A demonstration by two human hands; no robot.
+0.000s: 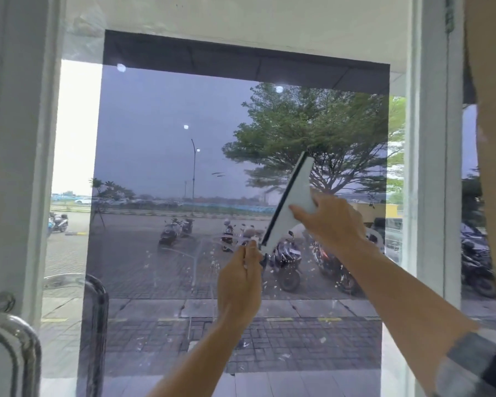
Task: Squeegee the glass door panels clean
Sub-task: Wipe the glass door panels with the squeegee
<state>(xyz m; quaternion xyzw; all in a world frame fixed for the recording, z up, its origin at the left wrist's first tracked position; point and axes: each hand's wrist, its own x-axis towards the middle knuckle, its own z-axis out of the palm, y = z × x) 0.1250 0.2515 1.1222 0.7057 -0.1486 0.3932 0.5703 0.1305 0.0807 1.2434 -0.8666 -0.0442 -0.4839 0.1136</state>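
Both hands are closed on the squeegee at centre right of the frame: right hand on its body, left hand pinching its lower end. Even pressure on the glass is probably needed; suds below should be overlapped.

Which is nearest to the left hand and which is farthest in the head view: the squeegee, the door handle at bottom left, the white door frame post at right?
1. squeegee: touching the left hand at its lower end.
2. white door frame post: off to the right.
3. door handle: far at bottom left.
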